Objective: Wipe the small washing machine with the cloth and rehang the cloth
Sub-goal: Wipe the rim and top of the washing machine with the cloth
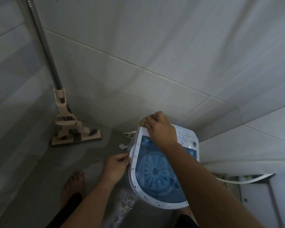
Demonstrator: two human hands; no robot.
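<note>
A small white washing machine (pixel 135 163) with a blue see-through lid stands on the wet floor by the tiled wall, dark specks on its rim. My right hand (pixel 160 129) reaches across its far left corner and grips a small brownish cloth (pixel 143 122), mostly hidden under the fingers, pressed against that corner. My left hand (pixel 116 167) holds the machine's left rim, fingers curled on the edge.
A beige flat mop (pixel 72 127) with a metal pole leans in the left corner. A white cord and plug (pixel 124 142) lie on the floor behind the machine. A white hose (pixel 247 179) runs to the right. My bare left foot (pixel 73 186) stands lower left.
</note>
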